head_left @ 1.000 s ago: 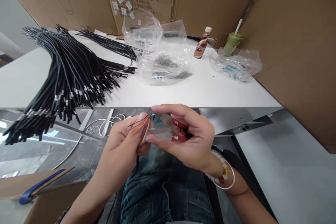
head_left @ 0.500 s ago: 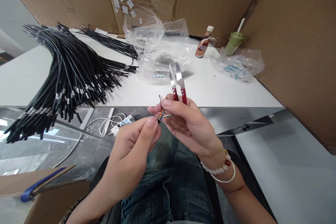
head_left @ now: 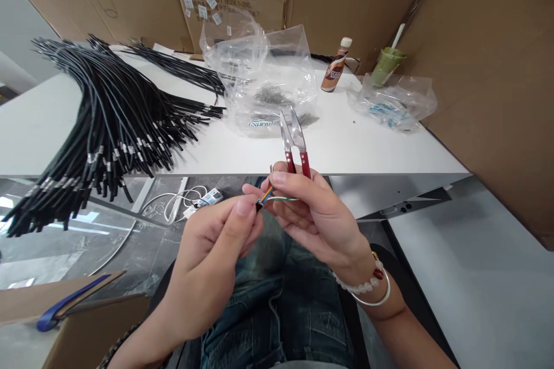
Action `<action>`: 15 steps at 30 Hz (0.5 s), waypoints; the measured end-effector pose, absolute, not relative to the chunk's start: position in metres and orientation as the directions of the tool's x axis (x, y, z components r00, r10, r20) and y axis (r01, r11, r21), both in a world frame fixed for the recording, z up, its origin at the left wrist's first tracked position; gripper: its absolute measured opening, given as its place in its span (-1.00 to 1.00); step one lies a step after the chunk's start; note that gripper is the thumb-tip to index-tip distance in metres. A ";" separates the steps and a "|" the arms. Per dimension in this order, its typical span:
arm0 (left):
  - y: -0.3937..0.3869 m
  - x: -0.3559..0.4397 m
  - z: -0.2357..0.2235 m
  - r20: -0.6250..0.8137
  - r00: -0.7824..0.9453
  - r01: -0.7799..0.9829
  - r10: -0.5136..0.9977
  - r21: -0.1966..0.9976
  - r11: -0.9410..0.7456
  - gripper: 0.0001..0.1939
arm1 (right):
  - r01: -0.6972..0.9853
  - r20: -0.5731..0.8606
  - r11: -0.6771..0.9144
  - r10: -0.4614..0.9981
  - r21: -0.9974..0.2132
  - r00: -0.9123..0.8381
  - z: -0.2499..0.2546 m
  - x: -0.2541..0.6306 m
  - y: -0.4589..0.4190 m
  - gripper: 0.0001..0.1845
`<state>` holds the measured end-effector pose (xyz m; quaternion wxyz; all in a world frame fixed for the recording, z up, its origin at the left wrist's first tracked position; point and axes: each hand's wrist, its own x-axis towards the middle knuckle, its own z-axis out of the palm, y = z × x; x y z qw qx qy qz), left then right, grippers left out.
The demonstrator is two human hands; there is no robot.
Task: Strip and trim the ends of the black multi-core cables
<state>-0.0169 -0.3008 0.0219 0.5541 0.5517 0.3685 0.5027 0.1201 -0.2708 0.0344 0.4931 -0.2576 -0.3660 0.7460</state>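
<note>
My left hand (head_left: 216,253) pinches the end of a black cable whose thin coloured wires (head_left: 269,195) fan out between both hands, over my lap. My right hand (head_left: 315,219) is closed too: its thumb and fingers press on those coloured wires while red-handled thread snips (head_left: 293,141) stick up from its grip, blades pointing away from me and slightly apart. Both hands sit just in front of the white table's (head_left: 337,155) near edge.
A large bundle of black cables (head_left: 104,121) drapes over the table's left side. Clear plastic bags (head_left: 268,81) with small metal parts lie at the back, with a brown bottle (head_left: 335,66), a green drink cup (head_left: 387,63) and another bag (head_left: 393,104). Cardboard boxes stand behind and right.
The snips swung from lying sideways across the wires to standing upright in my right hand. The wires now run sideways between both hands' fingertips.
</note>
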 end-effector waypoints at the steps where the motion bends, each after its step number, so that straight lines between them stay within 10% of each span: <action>1: -0.301 -0.017 0.022 0.138 0.227 -0.155 0.964 0.982 -0.104 -0.49 | -0.573 -0.036 -0.274 0.920 -0.772 -0.391 0.035 0.120 -0.272 -0.80; 15: -0.296 -0.020 0.031 -0.054 0.528 -0.314 0.847 0.915 0.254 -0.42 | -0.578 -0.061 -0.335 0.896 -0.744 -0.441 0.035 0.121 -0.274 -0.78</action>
